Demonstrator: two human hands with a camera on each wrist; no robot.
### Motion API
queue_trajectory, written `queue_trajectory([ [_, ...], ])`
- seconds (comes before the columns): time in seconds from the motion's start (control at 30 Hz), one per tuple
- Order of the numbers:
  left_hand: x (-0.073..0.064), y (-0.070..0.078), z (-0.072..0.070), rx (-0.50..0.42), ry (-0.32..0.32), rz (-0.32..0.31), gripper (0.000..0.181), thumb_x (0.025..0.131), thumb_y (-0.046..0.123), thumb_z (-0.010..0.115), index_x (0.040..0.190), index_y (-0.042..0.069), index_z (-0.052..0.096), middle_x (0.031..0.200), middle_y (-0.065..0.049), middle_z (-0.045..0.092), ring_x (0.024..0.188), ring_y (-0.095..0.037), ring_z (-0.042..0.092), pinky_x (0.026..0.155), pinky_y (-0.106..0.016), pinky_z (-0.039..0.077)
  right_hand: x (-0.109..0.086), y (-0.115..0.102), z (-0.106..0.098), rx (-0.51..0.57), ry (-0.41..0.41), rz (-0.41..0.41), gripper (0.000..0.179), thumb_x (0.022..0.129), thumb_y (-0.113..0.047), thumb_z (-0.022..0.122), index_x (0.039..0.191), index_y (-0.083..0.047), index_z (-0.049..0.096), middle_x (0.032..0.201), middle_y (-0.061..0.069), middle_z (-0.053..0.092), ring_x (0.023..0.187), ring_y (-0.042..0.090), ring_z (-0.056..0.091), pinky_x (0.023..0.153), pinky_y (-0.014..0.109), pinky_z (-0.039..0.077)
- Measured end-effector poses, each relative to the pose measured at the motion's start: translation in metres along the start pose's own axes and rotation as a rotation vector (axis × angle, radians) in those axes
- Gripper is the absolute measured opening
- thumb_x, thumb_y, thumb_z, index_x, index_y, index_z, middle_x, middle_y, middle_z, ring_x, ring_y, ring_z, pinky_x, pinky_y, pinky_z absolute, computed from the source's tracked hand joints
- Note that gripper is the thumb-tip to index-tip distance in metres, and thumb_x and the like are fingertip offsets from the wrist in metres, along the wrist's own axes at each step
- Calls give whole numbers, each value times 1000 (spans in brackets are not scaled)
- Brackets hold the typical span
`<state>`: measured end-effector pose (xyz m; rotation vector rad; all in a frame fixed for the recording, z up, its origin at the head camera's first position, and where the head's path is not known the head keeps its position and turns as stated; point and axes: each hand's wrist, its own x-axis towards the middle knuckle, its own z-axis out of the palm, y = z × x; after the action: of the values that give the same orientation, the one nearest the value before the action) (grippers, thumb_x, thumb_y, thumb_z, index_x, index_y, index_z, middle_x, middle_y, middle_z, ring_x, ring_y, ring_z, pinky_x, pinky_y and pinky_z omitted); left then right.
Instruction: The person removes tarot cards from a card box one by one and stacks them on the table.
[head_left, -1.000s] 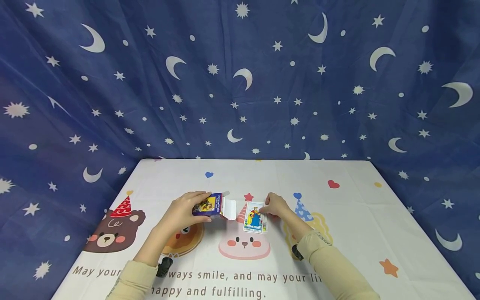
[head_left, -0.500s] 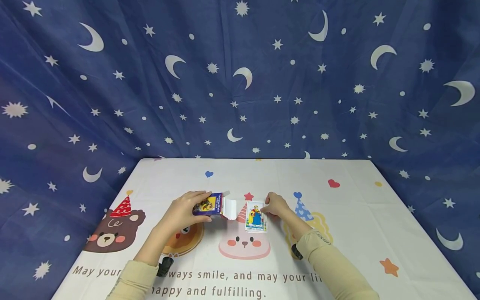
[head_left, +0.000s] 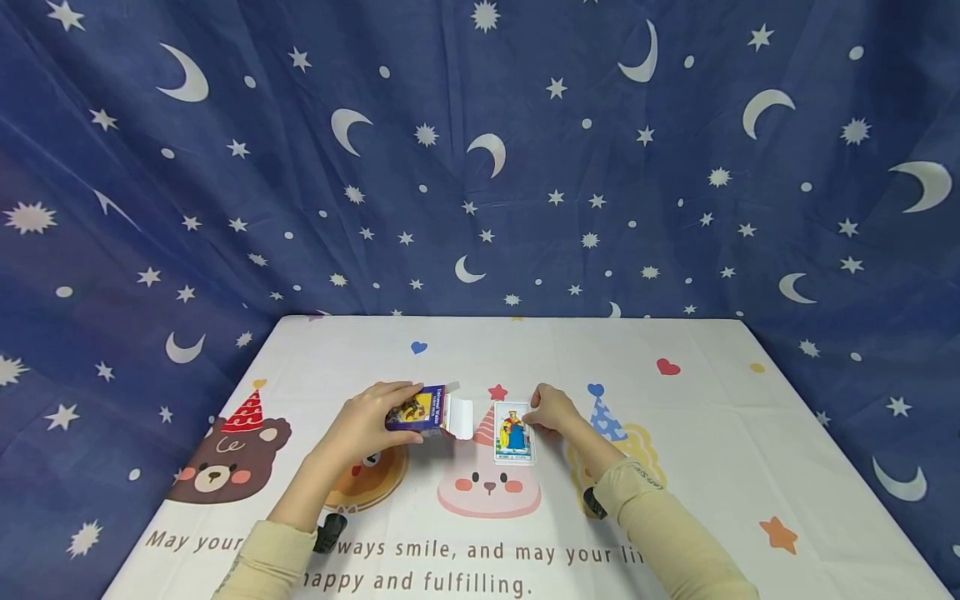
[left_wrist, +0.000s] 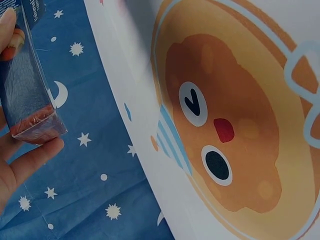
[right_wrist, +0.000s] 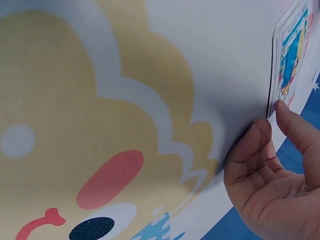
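My left hand [head_left: 363, 423] grips a blue and yellow tarot card box [head_left: 422, 408], lying on its side with its white end flap [head_left: 460, 419] folded out to the right. In the left wrist view, fingers and thumb are round the far part of the box [left_wrist: 25, 85]. Just right of the flap lies a small stack of tarot cards [head_left: 513, 442], a figure in a blue robe face up on top. My right hand [head_left: 553, 408] pinches the stack's right edge. In the right wrist view, the thumb touches the cards [right_wrist: 292, 55] and the other fingers curl below.
A white tablecloth [head_left: 600, 350] printed with cartoon animals, hearts and lettering covers the table. Behind it hangs a dark blue curtain [head_left: 420, 225] with moons and stars. Both wrists wear a small black device [head_left: 328, 533].
The top card has slid slightly to the right, and the cards beneath it now lie nearly even with it. The left hand and box have stayed in place.
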<state>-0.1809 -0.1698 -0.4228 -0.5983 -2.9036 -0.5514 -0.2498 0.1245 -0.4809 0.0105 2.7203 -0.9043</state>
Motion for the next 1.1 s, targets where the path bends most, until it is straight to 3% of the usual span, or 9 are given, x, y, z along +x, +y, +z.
queue_trajectory([
  [0.73,0,-1,0,13,2,4,75,69,42,81,134,17,54,133,-10,56,121,-32,54,96,-56,46,2,2,1,15,16,-15,23,81,-10,72,86,-5,50,67,4,49,50,11,46,42,18,41],
  [1.1,0,-2,1,14,-3,10,76,68,45,80,134,18,54,134,-9,56,121,-32,54,96,-55,46,9,10,-2,98,-46,5,13,86,-12,64,85,-6,53,64,2,50,50,11,46,41,17,40],
])
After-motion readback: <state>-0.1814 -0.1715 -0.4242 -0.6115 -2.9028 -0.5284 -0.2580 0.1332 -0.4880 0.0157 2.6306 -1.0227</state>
